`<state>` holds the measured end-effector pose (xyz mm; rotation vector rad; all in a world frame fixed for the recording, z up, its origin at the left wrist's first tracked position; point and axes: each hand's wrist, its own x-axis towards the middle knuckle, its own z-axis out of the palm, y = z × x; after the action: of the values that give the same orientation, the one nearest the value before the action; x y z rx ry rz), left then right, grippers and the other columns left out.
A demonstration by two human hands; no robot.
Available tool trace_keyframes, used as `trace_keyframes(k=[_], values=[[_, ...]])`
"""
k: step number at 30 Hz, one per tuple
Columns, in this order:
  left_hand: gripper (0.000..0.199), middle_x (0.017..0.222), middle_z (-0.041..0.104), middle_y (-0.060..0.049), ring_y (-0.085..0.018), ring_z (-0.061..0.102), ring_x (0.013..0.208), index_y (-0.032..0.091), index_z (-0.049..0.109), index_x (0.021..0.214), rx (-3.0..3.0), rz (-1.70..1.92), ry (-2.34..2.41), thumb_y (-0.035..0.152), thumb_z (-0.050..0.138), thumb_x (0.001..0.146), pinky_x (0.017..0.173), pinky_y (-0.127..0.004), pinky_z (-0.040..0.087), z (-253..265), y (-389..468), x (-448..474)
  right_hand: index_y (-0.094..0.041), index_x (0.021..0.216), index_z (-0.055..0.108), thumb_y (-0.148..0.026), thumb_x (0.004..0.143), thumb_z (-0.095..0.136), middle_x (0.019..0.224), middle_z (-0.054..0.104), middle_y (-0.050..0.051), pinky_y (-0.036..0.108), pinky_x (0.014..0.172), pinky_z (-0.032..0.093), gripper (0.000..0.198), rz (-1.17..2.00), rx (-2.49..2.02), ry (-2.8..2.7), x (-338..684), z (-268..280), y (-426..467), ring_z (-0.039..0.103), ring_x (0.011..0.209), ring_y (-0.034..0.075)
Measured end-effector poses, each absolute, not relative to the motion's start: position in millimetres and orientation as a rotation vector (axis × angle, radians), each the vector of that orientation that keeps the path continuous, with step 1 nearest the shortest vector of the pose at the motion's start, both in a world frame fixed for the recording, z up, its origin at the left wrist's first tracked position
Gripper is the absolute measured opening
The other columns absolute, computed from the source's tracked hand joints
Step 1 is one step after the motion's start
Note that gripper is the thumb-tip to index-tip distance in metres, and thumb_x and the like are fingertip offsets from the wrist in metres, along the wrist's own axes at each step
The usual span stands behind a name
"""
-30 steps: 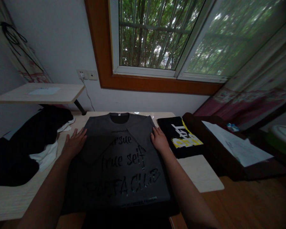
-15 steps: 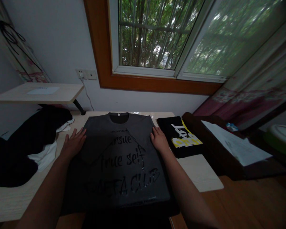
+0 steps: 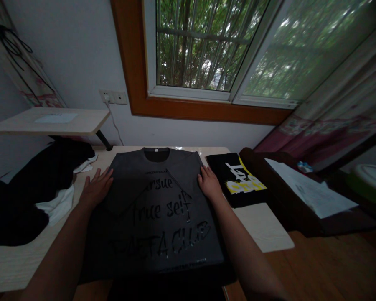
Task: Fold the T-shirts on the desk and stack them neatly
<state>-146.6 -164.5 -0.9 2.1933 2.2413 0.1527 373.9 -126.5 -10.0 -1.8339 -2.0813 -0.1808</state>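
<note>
on pale table, flat dark gray shirt, black lettering, left fingers spread, right fingers apart

A wood-framed window looked onto greenery.
A cable hung from a wall socket, paper lay on a raised shelf, and a curtain hung at the right.

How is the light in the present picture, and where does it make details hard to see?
Head view: dim overall, brightest through the window; head view: the lower part of the gray shirt darkens, with small glints; folds of the black cloth hardly show.
</note>
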Motion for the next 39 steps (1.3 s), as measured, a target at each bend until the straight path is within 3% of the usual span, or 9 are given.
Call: trace_keyframes(k=[39], values=[[0.059, 0.169, 0.029, -0.005, -0.034, 0.013, 0.158, 0.027, 0.030, 0.162, 2.192, 0.168, 2.243, 0.043, 0.018, 0.106, 0.121, -0.068, 0.018, -5.4, -162.0, -150.4, -0.006, 0.146, 0.054, -0.034, 0.102, 0.042, 0.151, 0.055, 0.018, 0.046, 0.120, 0.036, 0.054, -0.199, -1.822, -2.080, 373.2, -9.4, -126.2, 0.044, 0.145, 0.032]])
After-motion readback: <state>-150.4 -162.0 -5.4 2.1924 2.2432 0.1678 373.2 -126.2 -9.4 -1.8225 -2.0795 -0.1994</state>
